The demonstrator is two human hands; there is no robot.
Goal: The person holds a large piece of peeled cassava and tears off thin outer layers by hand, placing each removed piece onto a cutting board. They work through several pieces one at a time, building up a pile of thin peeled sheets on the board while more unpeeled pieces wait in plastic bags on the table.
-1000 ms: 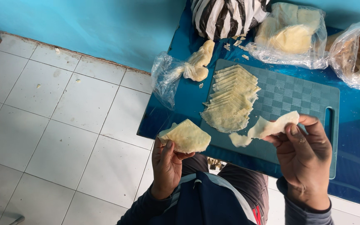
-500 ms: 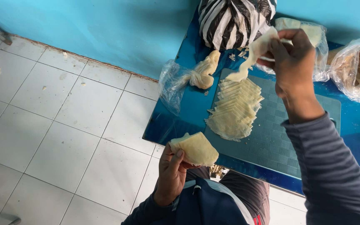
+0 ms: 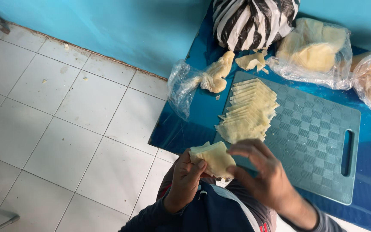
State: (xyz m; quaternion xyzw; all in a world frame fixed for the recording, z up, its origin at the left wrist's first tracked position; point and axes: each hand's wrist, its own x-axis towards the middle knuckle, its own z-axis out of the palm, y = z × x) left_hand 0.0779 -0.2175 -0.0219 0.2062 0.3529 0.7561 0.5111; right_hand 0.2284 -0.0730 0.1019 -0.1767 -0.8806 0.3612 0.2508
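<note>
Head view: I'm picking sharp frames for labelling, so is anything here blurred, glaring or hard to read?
Head view: the right hand is smeared by motion blur, fingers indistinct; the left hand and its dough stack are sharper. The cutting board and floor tiles are crisp. Soft light, faint shadows; mild sheen on the plastic bags.

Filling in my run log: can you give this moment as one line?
left hand: holds dough sheets | right hand: touching them | cutting board: sheet stack

3 clear bags [image 3: 312, 53], striped bag [image 3: 254, 19]
</note>
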